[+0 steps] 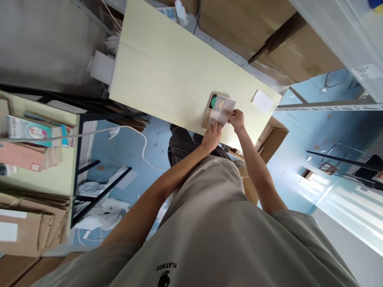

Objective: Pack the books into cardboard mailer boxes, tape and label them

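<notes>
On the pale yellow table a brown book or flat box (207, 113) with a green circle on its dark corner lies near the front edge. Above it, overlapping its right part, is a thin translucent sheet or bag (225, 104) with a yellowish patch showing. My left hand (212, 138) is closed at the sheet's lower edge, close to the table's front edge. At the sheet's right side, my right hand (237, 119) pinches its edge between thumb and fingers. Whether the sheet is a bag or a single leaf cannot be made out.
A white card or pad (262, 101) lies at the right end of the table (167, 67). Large cardboard boxes (245, 28) stand behind it. An open carton (273, 137) sits below on the right. Books (32, 133) rest on a shelf at left; a white cable (145, 145) hangs nearby.
</notes>
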Tool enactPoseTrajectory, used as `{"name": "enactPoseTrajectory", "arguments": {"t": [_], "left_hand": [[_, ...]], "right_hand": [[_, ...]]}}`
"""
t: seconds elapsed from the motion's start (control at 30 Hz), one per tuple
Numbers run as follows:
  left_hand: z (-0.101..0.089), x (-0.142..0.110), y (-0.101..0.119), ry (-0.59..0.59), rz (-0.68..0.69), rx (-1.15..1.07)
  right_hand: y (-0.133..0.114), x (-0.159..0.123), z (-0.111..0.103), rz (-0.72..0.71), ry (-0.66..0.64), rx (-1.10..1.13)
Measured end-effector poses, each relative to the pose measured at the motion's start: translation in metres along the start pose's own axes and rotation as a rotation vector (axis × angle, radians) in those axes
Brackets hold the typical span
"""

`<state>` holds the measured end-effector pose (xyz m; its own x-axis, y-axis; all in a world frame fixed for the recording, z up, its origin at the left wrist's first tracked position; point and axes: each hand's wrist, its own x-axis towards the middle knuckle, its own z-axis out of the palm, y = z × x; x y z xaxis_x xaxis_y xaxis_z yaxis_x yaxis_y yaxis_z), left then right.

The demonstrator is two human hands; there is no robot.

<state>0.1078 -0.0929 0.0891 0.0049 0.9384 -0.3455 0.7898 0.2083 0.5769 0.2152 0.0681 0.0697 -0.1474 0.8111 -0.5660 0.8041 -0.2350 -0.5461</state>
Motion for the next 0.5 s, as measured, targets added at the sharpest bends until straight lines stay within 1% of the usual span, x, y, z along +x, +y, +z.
{"name": "enactPoseTrajectory", "arguments": {"t": [0.07, 0.1, 0.17, 0.2, 0.27, 0.33, 0.4, 0.43, 0.5], "left_hand": [[0.0, 0.001, -0.006, -0.007, -0.001, -0.049], [-0.001, 0.0, -0.01, -0.001, 0.004, -0.08], [-0.002, -0.003, -0.019, 0.031, 0.022, -0.154], [-0.003, -0.006, -0.024, 0.053, 0.029, -0.196], [-0.006, -0.012, -0.037, 0.098, 0.036, -0.285], [-0.011, -0.019, -0.051, 0.146, 0.03, -0.383], [-0.015, -0.025, -0.066, 0.209, -0.001, -0.497], [-0.017, -0.027, -0.073, 0.246, -0.027, -0.559], [-0.018, -0.031, -0.086, 0.336, -0.103, -0.688]], "right_hand": [[-0.004, -0.003, -0.013, -0.028, 0.016, -0.119], [-0.008, -0.004, -0.021, -0.088, 0.025, -0.192], [-0.02, -0.004, -0.038, -0.314, 0.009, -0.335], [-0.028, -0.003, -0.045, -0.446, -0.027, -0.402], [-0.048, 0.005, -0.057, -0.683, -0.17, -0.515], [-0.068, 0.019, -0.063, -0.825, -0.346, -0.596], [-0.086, 0.038, -0.064, -0.87, -0.477, -0.63], [-0.095, 0.049, -0.064, -0.867, -0.518, -0.627], [-0.109, 0.069, -0.06, -0.828, -0.56, -0.578]]}}
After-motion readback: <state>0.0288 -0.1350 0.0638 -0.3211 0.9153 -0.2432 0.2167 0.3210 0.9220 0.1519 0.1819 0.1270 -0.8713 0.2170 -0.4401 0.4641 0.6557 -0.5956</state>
